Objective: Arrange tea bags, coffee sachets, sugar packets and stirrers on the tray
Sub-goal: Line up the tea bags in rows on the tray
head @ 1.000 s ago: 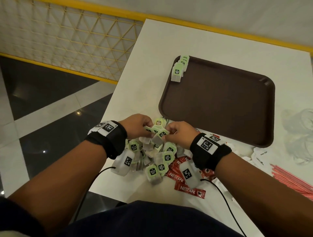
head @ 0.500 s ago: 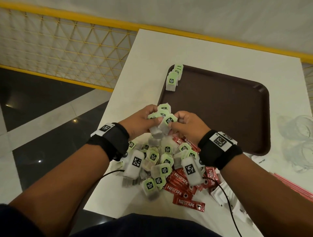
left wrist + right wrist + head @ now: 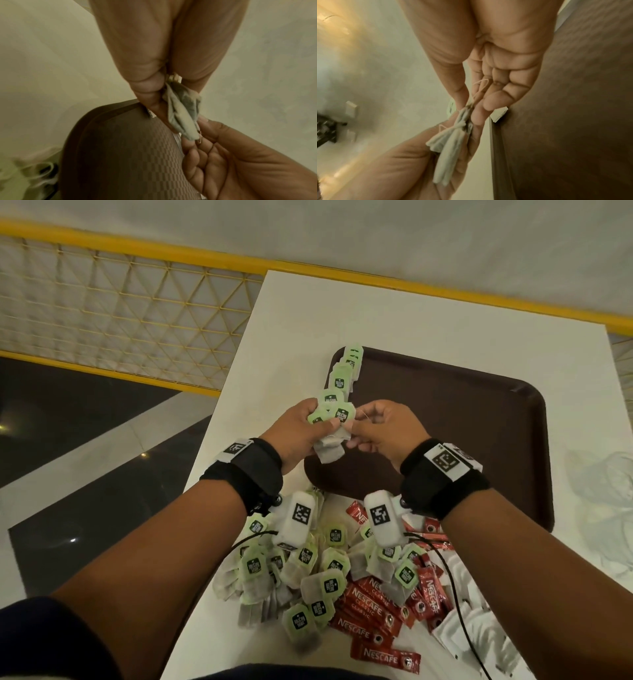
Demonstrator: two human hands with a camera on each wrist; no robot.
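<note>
My left hand [image 3: 317, 424] grips a small bunch of green-tagged tea bags [image 3: 337, 419] above the near left part of the brown tray [image 3: 462, 422]. My right hand [image 3: 358, 429] pinches the same bunch from the right by its edge and strings. In the left wrist view the tea bags [image 3: 183, 112] hang from my left fingers over the tray [image 3: 120, 155]. In the right wrist view thumb and forefinger pinch the tea bags [image 3: 453, 140]. A row of tea bags [image 3: 344, 371] stands along the tray's far left edge.
On the white table [image 3: 342, 313] near me lies a loose heap of tea bags [image 3: 308, 570], red Nescafe sachets [image 3: 370, 611] and white sugar packets [image 3: 476, 635]. Crumpled clear plastic [image 3: 599, 484] lies right of the tray. The table's left edge drops to the floor.
Both hands lifted a bunch of tea bags out of the heap and carried it forward over the tray's near left side. The head view shifted forward.
</note>
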